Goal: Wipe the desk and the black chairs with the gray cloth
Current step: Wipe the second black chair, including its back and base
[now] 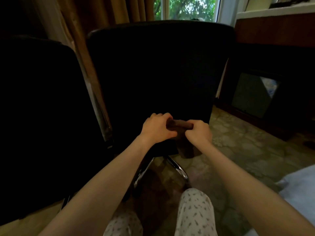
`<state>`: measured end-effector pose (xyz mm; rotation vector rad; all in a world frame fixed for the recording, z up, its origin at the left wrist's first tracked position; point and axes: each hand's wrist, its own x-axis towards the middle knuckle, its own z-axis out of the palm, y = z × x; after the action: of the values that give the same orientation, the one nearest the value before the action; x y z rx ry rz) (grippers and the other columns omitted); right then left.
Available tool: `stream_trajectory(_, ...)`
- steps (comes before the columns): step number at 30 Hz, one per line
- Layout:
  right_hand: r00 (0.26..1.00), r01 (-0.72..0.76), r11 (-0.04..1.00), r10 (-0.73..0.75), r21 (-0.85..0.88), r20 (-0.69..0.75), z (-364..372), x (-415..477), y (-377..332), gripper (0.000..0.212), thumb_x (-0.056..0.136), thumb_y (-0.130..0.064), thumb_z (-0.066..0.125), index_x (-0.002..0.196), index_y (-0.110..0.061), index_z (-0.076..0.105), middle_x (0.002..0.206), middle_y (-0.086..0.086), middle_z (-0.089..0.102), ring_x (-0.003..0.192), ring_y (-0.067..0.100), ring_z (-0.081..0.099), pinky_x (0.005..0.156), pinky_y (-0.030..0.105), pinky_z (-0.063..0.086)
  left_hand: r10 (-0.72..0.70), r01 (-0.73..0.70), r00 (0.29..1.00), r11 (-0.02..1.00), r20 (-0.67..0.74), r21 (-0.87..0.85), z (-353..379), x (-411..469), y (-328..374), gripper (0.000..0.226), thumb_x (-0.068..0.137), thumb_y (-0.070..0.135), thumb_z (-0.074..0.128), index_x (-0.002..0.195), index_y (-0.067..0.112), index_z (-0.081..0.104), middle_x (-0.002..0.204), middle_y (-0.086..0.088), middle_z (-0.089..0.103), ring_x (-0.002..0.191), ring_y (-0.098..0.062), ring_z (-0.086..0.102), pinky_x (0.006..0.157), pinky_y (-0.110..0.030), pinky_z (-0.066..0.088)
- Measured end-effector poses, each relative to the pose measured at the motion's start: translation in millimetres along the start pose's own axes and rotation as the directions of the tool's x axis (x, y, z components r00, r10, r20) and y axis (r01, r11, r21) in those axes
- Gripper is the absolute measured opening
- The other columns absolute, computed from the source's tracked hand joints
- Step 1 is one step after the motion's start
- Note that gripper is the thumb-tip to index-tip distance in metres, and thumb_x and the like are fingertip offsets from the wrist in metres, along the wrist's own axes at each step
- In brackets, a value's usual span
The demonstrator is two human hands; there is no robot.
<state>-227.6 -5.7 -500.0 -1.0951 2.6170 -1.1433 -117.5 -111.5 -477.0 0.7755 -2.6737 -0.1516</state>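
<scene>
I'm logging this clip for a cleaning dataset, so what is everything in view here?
dark rolled cloth: one, brownish-gray, held between both hands before the centre chair.
black padded chairs: two, centre and left.
chrome chair base: one, silver, under centre chair.
tan curtain: one, behind the chairs.
window: one, green foliage outside, top.
brown wooden unit: one, right.
patterned pale floor: one, lower right.
left hand: one, grips cloth's left end.
right hand: one, grips cloth's right end.

We see from 1 head camera, looking forward and down, probably quite near the black chair [156,70].
</scene>
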Motion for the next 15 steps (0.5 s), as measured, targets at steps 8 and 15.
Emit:
stream_trajectory(8, 0.984, -0.177, 0.983, 0.176, 0.045, 0.010, -5.6, 53.3, 21.0, 0.029, 0.075, -0.006, 0.055, 0.090, -0.026, 0.070, 0.074, 0.002, 0.062, 0.077, 0.024, 0.061, 0.059, 0.027, 0.044, -0.030, 0.043, 0.993, 0.993, 0.111, -0.113, 25.4, 64.2, 10.9, 0.050, 0.077, 0.045, 0.067, 0.121, 0.026, 0.053, 0.119, 0.001, 0.055, 0.115, -0.018, 0.046, 0.085, -0.029, 0.043)
stream_trajectory(15, 0.945, -0.326, 0.945, 0.326, 0.007, 0.001, -56.9, 92.9, 8.8, 0.027, 0.074, -0.007, 0.055, 0.089, -0.026, 0.069, 0.081, 0.005, 0.065, 0.084, 0.027, 0.062, 0.066, 0.031, 0.049, 0.026, 0.014, 0.967, 0.988, 0.253, -0.155, -7.3, 123.7, 40.3, 0.045, 0.073, 0.048, 0.067, 0.112, 0.028, 0.055, 0.113, 0.002, 0.055, 0.111, -0.017, 0.046, 0.081, -0.029, 0.043)
